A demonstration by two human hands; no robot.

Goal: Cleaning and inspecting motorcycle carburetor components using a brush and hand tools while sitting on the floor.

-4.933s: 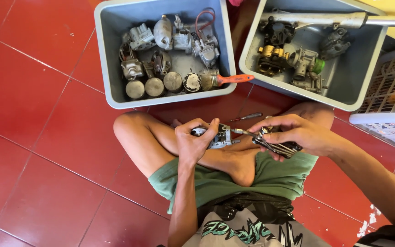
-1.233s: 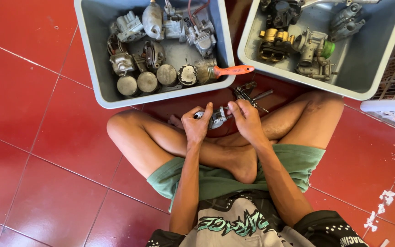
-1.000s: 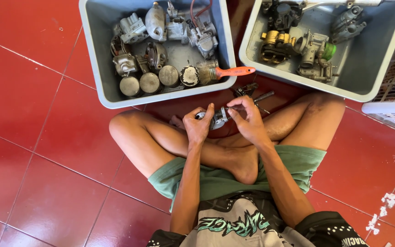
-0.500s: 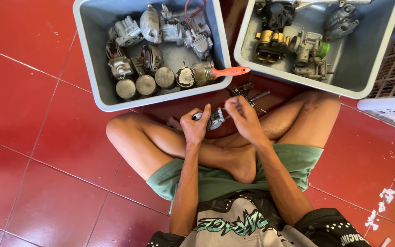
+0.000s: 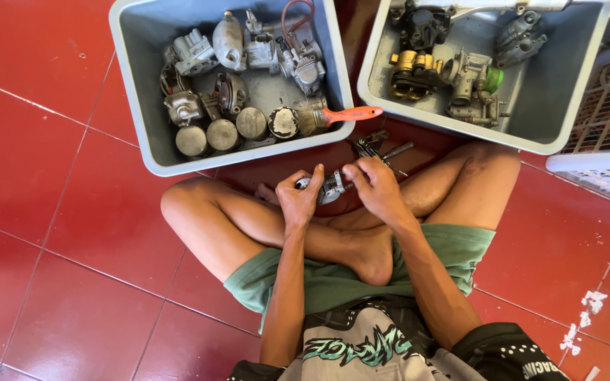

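I sit cross-legged on a red tiled floor. My left hand (image 5: 299,200) grips a small metal engine part (image 5: 330,185) above my crossed shins. My right hand (image 5: 374,189) closes its fingers on the same part from the right side. Pliers (image 5: 375,147) lie on the floor just beyond my hands. A grey tub (image 5: 134,120) ahead at left holds carburettor bodies, round pistons and a brush with an orange handle (image 5: 344,115) sticking over its rim.
A second grey tub (image 5: 566,120) at upper right holds more metal parts, one brass-coloured and one with a green cap. A white slatted basket (image 5: 605,127) stands at the far right. White scraps (image 5: 580,324) lie on the tiles at lower right.
Earlier my right hand held pliers near the part; they now lie on the floor. Over the last second both hands stay on the part with only small finger shifts.
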